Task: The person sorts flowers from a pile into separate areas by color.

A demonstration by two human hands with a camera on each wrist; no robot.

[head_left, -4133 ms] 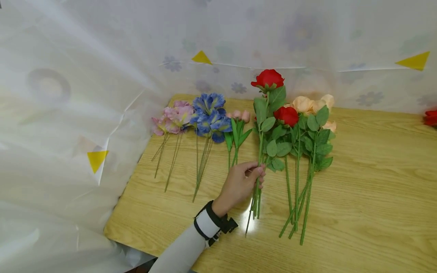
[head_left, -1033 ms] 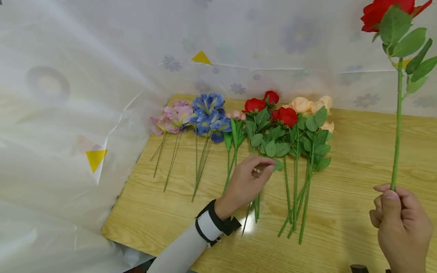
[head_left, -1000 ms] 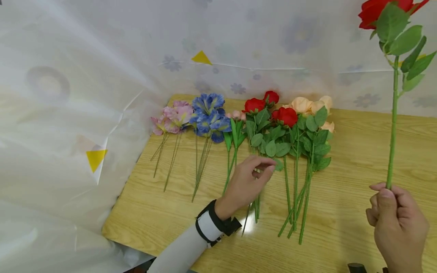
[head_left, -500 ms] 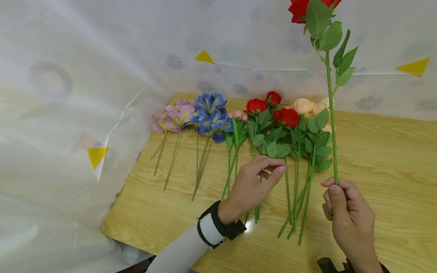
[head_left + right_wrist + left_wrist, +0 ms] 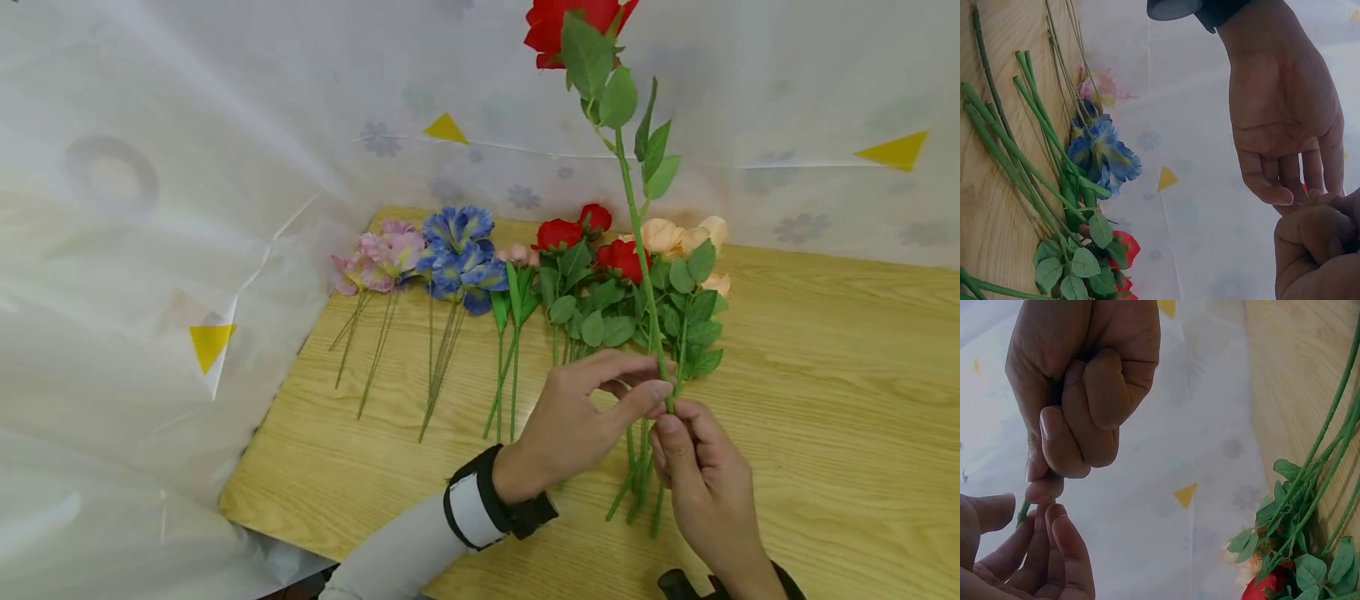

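Note:
In the head view my right hand (image 5: 708,487) pinches the lower stem of a long red rose (image 5: 633,200), which stands tilted leftward above the table. Its bloom is partly cut off by the top edge. My left hand (image 5: 592,412) reaches to the same stem just above the right hand, its fingers behind it and the thumb beside it. The left wrist view has a small gap between the left thumb (image 5: 997,511) and the green stem (image 5: 1023,513). Curled fingers of the right hand (image 5: 1088,400) hold the stem end there.
Rows of artificial flowers lie on the wooden table (image 5: 840,400): pink blooms (image 5: 390,254), blue irises (image 5: 461,258), pale pink tulips (image 5: 517,292), red roses (image 5: 558,233) and peach roses (image 5: 663,236). Pale plastic sheeting (image 5: 285,108) hangs behind and at the left.
The right hand has brought the held red rose from the far right leftward to the left hand. The left hand has shifted right, from the lying rose stems to the raised stem.

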